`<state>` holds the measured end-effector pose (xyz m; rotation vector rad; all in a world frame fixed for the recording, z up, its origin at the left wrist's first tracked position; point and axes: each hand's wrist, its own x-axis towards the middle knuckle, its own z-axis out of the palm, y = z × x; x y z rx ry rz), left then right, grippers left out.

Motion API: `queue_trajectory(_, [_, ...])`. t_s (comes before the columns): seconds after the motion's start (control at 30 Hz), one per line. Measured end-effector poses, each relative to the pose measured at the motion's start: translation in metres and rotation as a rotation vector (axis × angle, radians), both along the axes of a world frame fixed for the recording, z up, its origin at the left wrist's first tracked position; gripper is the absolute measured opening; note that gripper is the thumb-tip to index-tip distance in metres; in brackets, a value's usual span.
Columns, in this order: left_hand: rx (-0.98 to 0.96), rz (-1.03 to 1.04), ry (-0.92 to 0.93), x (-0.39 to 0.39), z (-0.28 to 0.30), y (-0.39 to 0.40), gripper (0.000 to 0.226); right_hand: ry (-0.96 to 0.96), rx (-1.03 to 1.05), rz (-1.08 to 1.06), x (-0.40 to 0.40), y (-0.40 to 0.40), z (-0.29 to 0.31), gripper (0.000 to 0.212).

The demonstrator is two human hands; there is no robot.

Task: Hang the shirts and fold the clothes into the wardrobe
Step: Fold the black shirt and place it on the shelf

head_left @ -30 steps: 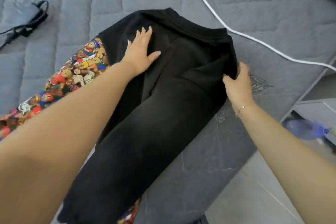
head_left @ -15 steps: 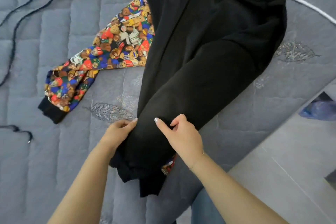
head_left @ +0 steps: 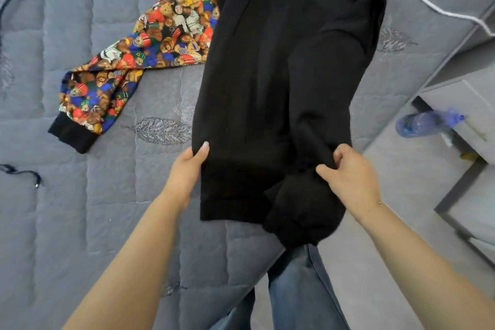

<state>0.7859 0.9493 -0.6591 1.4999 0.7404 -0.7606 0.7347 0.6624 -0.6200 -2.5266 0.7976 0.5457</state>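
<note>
My black sweatshirt (head_left: 281, 83) lies flat on the grey mattress (head_left: 80, 209), its teddy-bear print sleeve (head_left: 150, 59) flung out to my left. My left hand (head_left: 187, 169) pinches the hem's left edge, thumb on top. My right hand (head_left: 348, 177) has its fingers clamped on bunched fabric at the right side.

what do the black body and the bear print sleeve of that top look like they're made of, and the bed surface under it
Black body: looks like thick matte knit, maybe fleece-type jersey; it drapes in soft heavy folds with no sheen. Bear print sleeve: a thinner printed fabric, woven or knit unclear, ending in a ribbed-looking black cuff. Mattress: grey quilted textile with stitched squares and slightly shiny embroidered leaf motifs.
</note>
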Motion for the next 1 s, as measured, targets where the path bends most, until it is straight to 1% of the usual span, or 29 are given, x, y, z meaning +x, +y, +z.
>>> queue_trajectory(0.03, [0.075, -0.015, -0.078, 0.003, 0.004, 0.011, 0.023, 0.064, -0.121, 0.05, -0.008, -0.012, 0.007, 0.03])
queue_trajectory(0.07, [0.194, -0.088, -0.177, 0.006, 0.007, 0.023, 0.028, 0.13, -0.218, 0.092, -0.016, -0.02, 0.012, 0.026])
queue_trajectory(0.1, [0.355, -0.204, -0.284, 0.01, 0.009, 0.037, 0.036, 0.18, -0.269, 0.113, -0.023, -0.022, 0.014, 0.025])
queue_trajectory(0.13, [0.507, -0.319, -0.364, 0.013, 0.011, 0.049, 0.043, 0.196, -0.282, 0.123, -0.029, -0.018, 0.014, 0.03])
queue_trajectory(0.17, [0.591, -0.385, -0.397, 0.016, 0.009, 0.058, 0.047, 0.164, -0.253, 0.124, -0.035, -0.009, 0.011, 0.035])
queue_trajectory(0.2, [0.6, -0.422, -0.387, 0.017, 0.004, 0.067, 0.049, 0.106, -0.194, 0.102, -0.041, 0.006, 0.007, 0.035])
queue_trajectory(0.23, [0.546, -0.447, -0.339, 0.018, -0.002, 0.074, 0.048, 0.041, -0.112, 0.05, -0.047, 0.023, 0.002, 0.028])
queue_trajectory(0.27, [0.443, -0.452, -0.261, 0.014, -0.008, 0.079, 0.045, 0.03, -0.023, -0.029, -0.054, 0.042, -0.005, 0.019])
queue_trajectory(0.3, [0.32, -0.451, -0.171, 0.005, -0.016, 0.083, 0.039, 0.057, 0.071, -0.125, -0.062, 0.059, -0.015, 0.02])
queue_trajectory(0.33, [0.215, -0.452, -0.098, -0.007, -0.022, 0.084, 0.03, 0.12, 0.167, -0.236, -0.071, 0.073, -0.023, 0.032])
queue_trajectory(0.37, [0.168, -0.461, -0.074, -0.02, -0.028, 0.084, 0.022, 0.203, 0.267, -0.367, -0.081, 0.085, -0.031, 0.046])
queue_trajectory(0.4, [0.164, -0.449, -0.092, -0.034, -0.034, 0.083, 0.016, 0.283, 0.367, -0.523, -0.091, 0.094, -0.039, 0.054])
queue_trajectory(0.43, [0.163, -0.4, -0.126, -0.045, -0.038, 0.081, 0.013, 0.334, 0.469, -0.7, -0.101, 0.101, -0.047, 0.057])
queue_trajectory(0.47, [0.121, -0.32, -0.147, -0.056, -0.04, 0.079, 0.01, 0.342, 0.575, -0.891, -0.113, 0.105, -0.053, 0.055])
queue_trajectory(0.5, [0.045, -0.229, -0.15, -0.065, -0.04, 0.076, 0.011, 0.275, 0.689, -1.093, -0.122, 0.107, -0.059, 0.052])
queue_trajectory(0.57, [-0.068, -0.093, -0.152, -0.078, -0.036, 0.074, 0.02, -0.013, 0.919, -1.479, -0.13, 0.104, -0.068, 0.048])
queue_trajectory(0.6, [-0.079, -0.06, -0.164, -0.081, -0.032, 0.074, 0.024, -0.162, 1.007, -1.613, -0.13, 0.102, -0.071, 0.048])
queue_trajectory(0.63, [-0.07, -0.05, -0.185, -0.084, -0.028, 0.076, 0.027, -0.272, 1.057, -1.69, -0.127, 0.099, -0.072, 0.046])
queue_trajectory(0.67, [-0.059, -0.06, -0.202, -0.085, -0.024, 0.079, 0.028, -0.336, 1.083, -1.715, -0.124, 0.1, -0.072, 0.038])
queue_trajectory(0.73, [-0.046, -0.089, -0.214, -0.083, -0.012, 0.089, 0.022, -0.363, 1.042, -1.714, -0.123, 0.108, -0.069, 0.013])
queue_trajectory(0.77, [-0.026, -0.098, -0.217, -0.078, -0.006, 0.098, 0.017, -0.358, 1.02, -1.706, -0.123, 0.117, -0.064, 0.006])
queue_trajectory(0.8, [0.008, -0.103, -0.218, -0.071, 0.001, 0.11, 0.012, -0.338, 1.009, -1.696, -0.126, 0.13, -0.06, 0.007])
queue_trajectory(0.87, [0.111, -0.11, -0.198, -0.051, 0.012, 0.145, 0.009, -0.219, 0.996, -1.647, -0.137, 0.163, -0.052, 0.008])
queue_trajectory(0.93, [0.269, -0.104, -0.178, -0.033, 0.018, 0.188, 0.015, -0.008, 1.026, -1.566, -0.149, 0.207, -0.043, 0.004])
queue_trajectory(1.0, [0.404, -0.047, -0.207, -0.023, 0.013, 0.218, 0.019, 0.145, 1.077, -1.5, -0.157, 0.246, -0.041, 0.01])
